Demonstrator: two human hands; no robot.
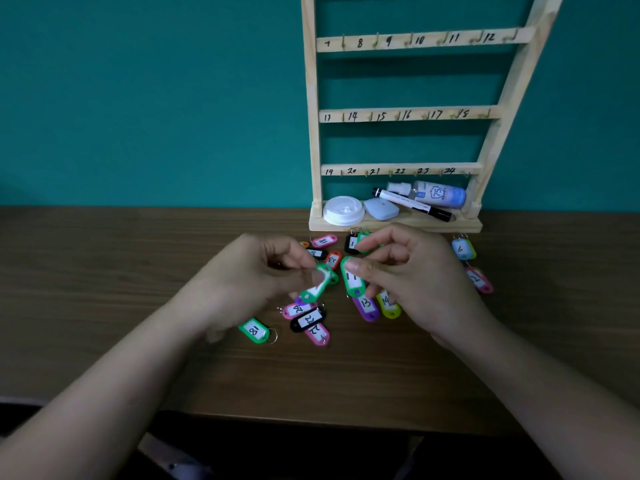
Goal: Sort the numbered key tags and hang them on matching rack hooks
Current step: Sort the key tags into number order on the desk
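Observation:
Several coloured numbered key tags lie scattered on the wooden table (pixel 104 306) in front of the wooden rack (pixel 401 116), whose hooks show no tags. My left hand (pixel 256 275) pinches a green tag (pixel 317 285), blurred, its number unreadable. A green tag marked 11 (pixel 352 278) is pinched in my right hand (pixel 408 271) just beside it. Below lie a purple tag 13 (pixel 366 306), a yellow tag (pixel 389 304), a black tag 22 (pixel 306 320) and a green tag 18 (pixel 254 330).
The rack's numbered bars read 7 to 24 in view. Its base tray (pixel 394 225) holds a white lid (pixel 343 210), a pale blue case (pixel 380 208), a marker (pixel 412 204) and a spray bottle (pixel 436 194). A blue tag 6 (pixel 462 249) and a pink tag (pixel 479 280) lie at right.

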